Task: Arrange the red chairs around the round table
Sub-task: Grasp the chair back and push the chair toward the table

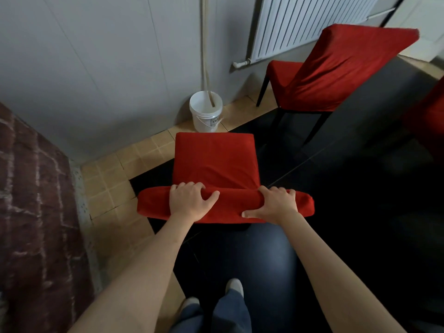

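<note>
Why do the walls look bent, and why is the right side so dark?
Head view: the wide-angle lens bows the wall and radiator near the edges. The black floor soaks up light, showing only a dim sheen. The near red chair, gripped by the left hand and right hand, is evenly lit and sharp.

The floor (115,174) is tan tile along the wall and glossy black elsewhere. On it stand a red chair (213,159) at the middle, a second red chair (324,75) further off by the radiator, and a white bucket (206,114) on the tan strip, just beyond the nearer chair's seat.
</note>
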The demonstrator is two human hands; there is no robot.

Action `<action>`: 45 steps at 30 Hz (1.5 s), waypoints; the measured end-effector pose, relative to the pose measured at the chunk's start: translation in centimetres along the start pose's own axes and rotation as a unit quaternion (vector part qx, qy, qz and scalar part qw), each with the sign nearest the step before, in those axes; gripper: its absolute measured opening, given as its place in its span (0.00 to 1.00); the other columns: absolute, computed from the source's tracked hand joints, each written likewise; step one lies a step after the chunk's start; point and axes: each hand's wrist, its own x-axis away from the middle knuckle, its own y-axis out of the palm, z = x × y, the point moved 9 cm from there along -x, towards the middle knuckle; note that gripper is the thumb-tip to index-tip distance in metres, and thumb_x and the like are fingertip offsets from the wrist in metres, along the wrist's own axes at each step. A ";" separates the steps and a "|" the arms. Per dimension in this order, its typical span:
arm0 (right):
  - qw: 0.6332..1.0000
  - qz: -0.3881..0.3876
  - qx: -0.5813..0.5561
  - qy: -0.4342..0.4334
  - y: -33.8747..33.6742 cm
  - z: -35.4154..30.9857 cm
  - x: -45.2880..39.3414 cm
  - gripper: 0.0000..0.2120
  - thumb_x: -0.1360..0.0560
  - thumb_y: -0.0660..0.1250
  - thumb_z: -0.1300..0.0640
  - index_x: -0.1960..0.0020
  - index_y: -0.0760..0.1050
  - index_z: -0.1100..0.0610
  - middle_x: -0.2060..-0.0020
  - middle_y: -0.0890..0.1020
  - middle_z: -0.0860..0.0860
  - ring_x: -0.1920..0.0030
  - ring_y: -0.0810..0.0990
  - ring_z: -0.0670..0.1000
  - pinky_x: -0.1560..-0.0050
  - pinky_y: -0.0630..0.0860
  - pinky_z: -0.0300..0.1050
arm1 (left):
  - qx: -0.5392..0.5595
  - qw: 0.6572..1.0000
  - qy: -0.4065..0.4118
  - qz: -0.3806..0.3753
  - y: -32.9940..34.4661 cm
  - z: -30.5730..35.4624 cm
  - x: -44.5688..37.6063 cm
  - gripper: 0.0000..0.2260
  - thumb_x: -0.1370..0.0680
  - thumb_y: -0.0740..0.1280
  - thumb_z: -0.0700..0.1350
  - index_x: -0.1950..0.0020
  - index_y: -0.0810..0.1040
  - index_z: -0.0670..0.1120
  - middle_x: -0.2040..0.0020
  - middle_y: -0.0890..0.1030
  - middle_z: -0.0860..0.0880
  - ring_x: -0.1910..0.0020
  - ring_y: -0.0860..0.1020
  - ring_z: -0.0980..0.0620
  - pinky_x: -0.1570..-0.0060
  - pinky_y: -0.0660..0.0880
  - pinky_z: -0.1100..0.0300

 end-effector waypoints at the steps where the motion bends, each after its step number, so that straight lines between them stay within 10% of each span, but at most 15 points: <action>1: 1.000 0.002 -0.002 0.007 0.2 0.0 0.4 0.52 0.49 0.51 0.15 0.35 0.68 0.45 0.42 0.78 0.51 0.38 0.73 0.57 0.32 0.58 0.63 | 0.000 1.000 0.008 0.000 0.0 0.0 0.1 0.33 0.28 0.48 0.72 0.43 0.80 0.52 0.49 0.82 0.51 0.46 0.78 0.49 0.39 0.68 0.50; 45: 0.964 0.098 -0.081 0.234 7.4 -5.5 14.4 0.53 0.49 0.44 0.13 0.38 0.72 0.45 0.47 0.79 0.50 0.43 0.75 0.56 0.39 0.65 0.60 | -0.034 0.974 0.221 0.020 -0.7 -1.7 4.5 0.34 0.29 0.45 0.70 0.47 0.82 0.50 0.55 0.84 0.51 0.52 0.80 0.49 0.38 0.68 0.47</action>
